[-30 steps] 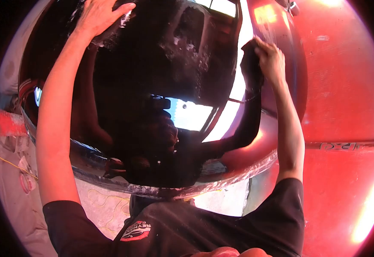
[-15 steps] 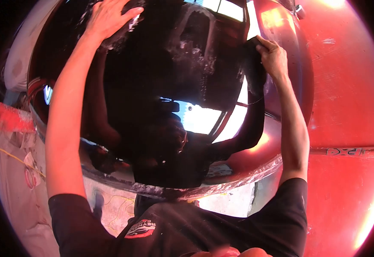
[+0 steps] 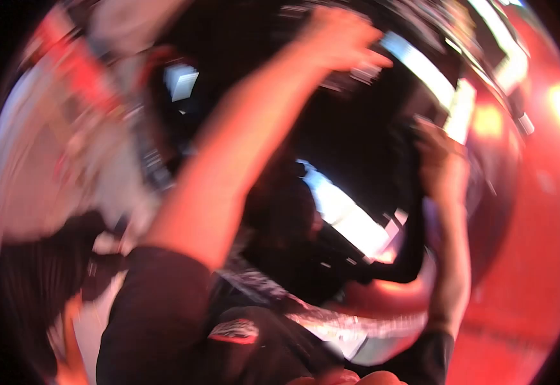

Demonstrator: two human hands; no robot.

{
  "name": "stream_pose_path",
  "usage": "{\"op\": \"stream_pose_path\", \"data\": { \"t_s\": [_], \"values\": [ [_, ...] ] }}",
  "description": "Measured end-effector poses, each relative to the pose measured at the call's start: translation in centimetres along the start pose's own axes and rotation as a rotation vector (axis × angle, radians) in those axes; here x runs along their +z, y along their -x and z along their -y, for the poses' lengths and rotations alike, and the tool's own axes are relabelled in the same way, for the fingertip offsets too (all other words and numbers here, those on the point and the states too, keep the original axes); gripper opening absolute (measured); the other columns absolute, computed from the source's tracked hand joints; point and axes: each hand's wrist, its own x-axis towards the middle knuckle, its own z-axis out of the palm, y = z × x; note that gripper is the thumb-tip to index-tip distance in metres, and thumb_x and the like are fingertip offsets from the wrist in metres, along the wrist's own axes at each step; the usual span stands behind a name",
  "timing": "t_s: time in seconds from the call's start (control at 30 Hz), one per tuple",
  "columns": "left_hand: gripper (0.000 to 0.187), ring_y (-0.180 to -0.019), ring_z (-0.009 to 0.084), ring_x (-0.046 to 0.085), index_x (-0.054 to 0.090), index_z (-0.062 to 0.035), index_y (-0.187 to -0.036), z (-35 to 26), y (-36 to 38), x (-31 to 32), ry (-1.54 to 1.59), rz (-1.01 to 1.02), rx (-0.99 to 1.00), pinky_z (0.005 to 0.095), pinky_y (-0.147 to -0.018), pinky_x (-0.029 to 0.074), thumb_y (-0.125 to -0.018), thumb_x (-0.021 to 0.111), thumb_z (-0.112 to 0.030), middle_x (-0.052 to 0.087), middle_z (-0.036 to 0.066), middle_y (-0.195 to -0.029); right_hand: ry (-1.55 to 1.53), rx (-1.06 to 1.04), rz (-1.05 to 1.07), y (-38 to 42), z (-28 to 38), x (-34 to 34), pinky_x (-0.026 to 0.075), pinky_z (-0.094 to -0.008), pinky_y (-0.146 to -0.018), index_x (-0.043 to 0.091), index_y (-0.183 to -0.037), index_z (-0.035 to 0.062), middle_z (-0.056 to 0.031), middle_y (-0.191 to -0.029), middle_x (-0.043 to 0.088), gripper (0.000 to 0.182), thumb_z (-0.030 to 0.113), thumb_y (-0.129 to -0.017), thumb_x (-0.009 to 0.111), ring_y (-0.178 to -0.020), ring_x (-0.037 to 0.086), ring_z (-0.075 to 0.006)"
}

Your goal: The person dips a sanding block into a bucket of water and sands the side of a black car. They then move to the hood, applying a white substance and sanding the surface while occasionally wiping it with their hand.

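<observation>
A large, curved, glossy black panel [image 3: 228,58] lies in front of me, with bright window shapes and my dark outline mirrored in it. My left hand [image 3: 341,40] is over its upper part, arm stretched across, thumb and fingers apart. Whitish smears show on the black surface around that hand. Farther right, my right hand [image 3: 443,160] is near the panel's right side, its fingers drawn together at a dark spot. Blur hides what is between them. My whole view is smeared by motion.
A red painted surface [image 3: 530,256] takes up the right side. At lower left is another person in dark clothing [image 3: 42,276], with part of an arm visible. A blurred red object [image 3: 87,74] is at upper left, above pale flooring [image 3: 30,173].
My view has swung and tilted, so the panel and both hands appear shifted right. Another person now shows at lower left. My left hand stays spread; the right stays near the panel's right side.
</observation>
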Motion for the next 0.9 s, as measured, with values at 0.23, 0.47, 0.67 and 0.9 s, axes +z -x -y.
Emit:
{"op": "stream_pose_path", "data": {
  "t_s": [0.23,0.47,0.67,0.9],
  "values": [
    [0.082,-0.141,0.0360,0.041,0.068,-0.0145,-0.130,1.6,-0.6,5.5,0.088,-0.129,-0.043,0.0583,-0.118,0.022,-0.080,0.057,-0.079,0.055,0.018,-0.143,-0.018,-0.021,-0.001,-2.7,-6.1,4.0,0.048,-0.0434,-0.100,0.062,-0.140,0.0101,-0.0165,-0.133,0.066,0.039,0.012,-0.102,0.055,-0.118,0.063,-0.0352],
    [0.079,-0.134,0.0365,0.046,0.073,-0.0133,-0.120,1.7,0.1,4.0,0.137,-0.064,-0.078,0.0597,-0.117,0.023,-0.078,0.060,-0.078,0.063,0.021,-0.131,-0.067,-0.157,0.017,-2.6,-2.4,3.0,0.044,-0.0416,-0.108,0.060,-0.142,0.0073,-0.0161,-0.143,0.060,0.040,0.009,-0.103,0.050,-0.133,0.056,-0.0336],
    [0.068,-0.115,0.0302,0.062,0.073,-0.0151,-0.116,1.6,0.4,2.0,-0.014,-0.150,0.009,0.0515,-0.095,0.046,-0.083,0.060,-0.074,0.071,0.010,-0.112,-0.159,-0.011,-0.118,-4.8,-2.1,3.5,0.051,-0.0422,-0.098,0.070,-0.128,0.0108,-0.0136,-0.119,0.072,0.039,0.004,-0.090,0.066,-0.114,0.066,-0.0304],
    [0.073,-0.142,0.0292,0.043,0.060,-0.0127,-0.139,2.7,0.1,3.1,0.010,-0.169,0.000,0.0495,-0.117,0.027,-0.090,0.059,-0.066,0.055,0.012,-0.149,-0.032,-0.036,-0.097,-2.6,0.5,1.5,0.054,-0.0427,-0.089,0.072,-0.126,0.0175,-0.0110,-0.121,0.069,0.040,0.005,-0.088,0.070,-0.100,0.063,-0.0352]
  ]
}}
